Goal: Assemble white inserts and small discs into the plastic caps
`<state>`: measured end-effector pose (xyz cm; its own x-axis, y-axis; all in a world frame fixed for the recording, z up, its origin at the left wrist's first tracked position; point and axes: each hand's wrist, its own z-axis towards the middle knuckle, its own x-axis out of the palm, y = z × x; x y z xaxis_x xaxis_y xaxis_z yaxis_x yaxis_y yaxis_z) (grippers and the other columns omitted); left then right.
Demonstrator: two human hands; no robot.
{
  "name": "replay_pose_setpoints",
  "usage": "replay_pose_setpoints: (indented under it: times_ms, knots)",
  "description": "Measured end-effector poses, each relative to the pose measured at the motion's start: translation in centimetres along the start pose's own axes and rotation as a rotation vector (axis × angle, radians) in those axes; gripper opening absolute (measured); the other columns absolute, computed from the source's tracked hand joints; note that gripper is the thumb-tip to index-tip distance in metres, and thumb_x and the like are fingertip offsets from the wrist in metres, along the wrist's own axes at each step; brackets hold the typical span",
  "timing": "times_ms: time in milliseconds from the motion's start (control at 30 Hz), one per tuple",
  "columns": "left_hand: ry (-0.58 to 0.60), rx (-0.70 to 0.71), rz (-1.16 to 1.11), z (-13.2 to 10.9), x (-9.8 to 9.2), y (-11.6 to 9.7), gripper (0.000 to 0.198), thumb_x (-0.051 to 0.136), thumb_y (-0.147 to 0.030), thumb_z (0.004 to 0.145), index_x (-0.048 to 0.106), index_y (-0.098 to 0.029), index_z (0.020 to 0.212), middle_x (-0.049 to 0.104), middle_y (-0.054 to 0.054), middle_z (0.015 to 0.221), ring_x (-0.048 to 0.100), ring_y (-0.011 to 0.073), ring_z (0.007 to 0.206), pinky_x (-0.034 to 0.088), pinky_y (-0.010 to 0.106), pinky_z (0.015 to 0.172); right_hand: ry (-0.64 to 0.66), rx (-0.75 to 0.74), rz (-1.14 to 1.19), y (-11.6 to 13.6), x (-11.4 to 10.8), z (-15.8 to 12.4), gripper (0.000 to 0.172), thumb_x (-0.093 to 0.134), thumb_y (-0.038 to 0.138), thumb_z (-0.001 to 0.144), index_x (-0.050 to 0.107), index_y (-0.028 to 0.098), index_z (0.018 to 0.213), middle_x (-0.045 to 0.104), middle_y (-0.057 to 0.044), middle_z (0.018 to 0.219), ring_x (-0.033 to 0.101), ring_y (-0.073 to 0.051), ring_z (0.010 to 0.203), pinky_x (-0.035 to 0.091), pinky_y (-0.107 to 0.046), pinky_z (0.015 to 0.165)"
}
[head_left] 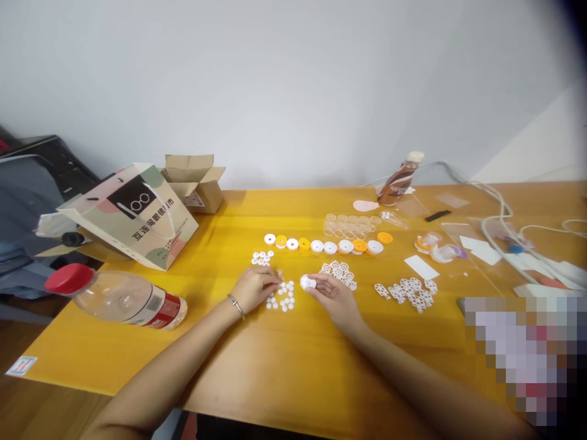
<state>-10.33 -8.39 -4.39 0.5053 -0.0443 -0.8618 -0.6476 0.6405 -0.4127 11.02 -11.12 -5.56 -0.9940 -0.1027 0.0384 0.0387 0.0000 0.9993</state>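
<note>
My left hand (254, 287), with a thin bracelet at the wrist, rests on the yellow table (293, 360), its fingers curled together at the edge of a cluster of small white discs (282, 297); what the fingertips pinch is too small to make out. My right hand (331, 294) grips a round white cap (307, 282) between thumb and fingers. Just beyond both hands runs a row of white and orange caps (328, 245). White lattice pieces (340, 272) lie beside the right hand.
A clear plastic bottle with a red cap (117, 296) lies on its side at left. A paper gift bag (132, 214) and a small cardboard box (195, 181) sit behind it. A brown drink bottle (400, 179), clear rings (349, 225), more lattice pieces (411, 292) and white cables (504, 223) occupy the right.
</note>
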Motion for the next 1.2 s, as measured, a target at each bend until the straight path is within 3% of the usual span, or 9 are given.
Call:
replay_pose_setpoints:
  times_ms: [267,567,867,1000,1200]
  knots:
    - [0.005,0.017,0.131,-0.2,0.4,-0.3,0.014,0.049,-0.024,0.080,0.062,-0.020,0.083,0.061,0.001,0.080,0.057,0.0112,0.074,0.044,0.024,0.069,0.054,-0.006,0.031,-0.3,-0.2,-0.6,0.027,0.063,0.025,0.067,0.058,0.019,0.093,0.066,-0.006,0.093,0.062,-0.017,0.085,0.048,-0.035,0.083]
    - [0.012,0.285,0.440,0.1,-0.3,-0.9,0.021,0.039,-0.020,0.085,0.058,-0.016,0.076,0.059,0.004,0.073,0.054,0.0125,0.071,0.040,0.026,0.066,0.075,-0.004,0.034,-0.1,-0.2,-0.8,0.030,0.063,0.027,0.067,0.059,0.020,0.095,0.066,-0.006,0.094,0.062,-0.018,0.085,0.048,-0.037,0.084]
    - [-0.035,0.226,0.337,0.0,0.1,0.1,0.014,0.043,-0.019,0.081,0.057,-0.017,0.079,0.061,0.002,0.075,0.053,0.0119,0.071,0.040,0.026,0.068,0.067,0.029,0.065,0.1,-0.1,-1.0,0.030,0.064,0.024,0.065,0.060,0.020,0.095,0.067,-0.005,0.092,0.062,-0.017,0.084,0.048,-0.036,0.085]
    - [-0.126,0.253,0.240,-0.2,-0.1,-1.4,0.011,0.049,-0.020,0.080,0.055,-0.019,0.088,0.061,0.002,0.083,0.053,0.0111,0.075,0.039,0.026,0.069,0.073,0.040,0.079,0.3,0.0,-1.1,0.031,0.065,0.024,0.065,0.061,0.020,0.096,0.067,-0.004,0.092,0.063,-0.017,0.084,0.047,-0.036,0.085]
    - [-0.250,0.401,0.222,-0.4,0.1,-3.8,0.015,0.052,-0.017,0.079,0.053,-0.018,0.093,0.063,0.002,0.084,0.054,0.0105,0.079,0.038,0.026,0.071,0.156,0.038,0.108,0.0,0.3,-1.5,0.031,0.064,0.023,0.066,0.061,0.022,0.097,0.067,-0.003,0.090,0.063,-0.017,0.083,0.048,-0.035,0.084]
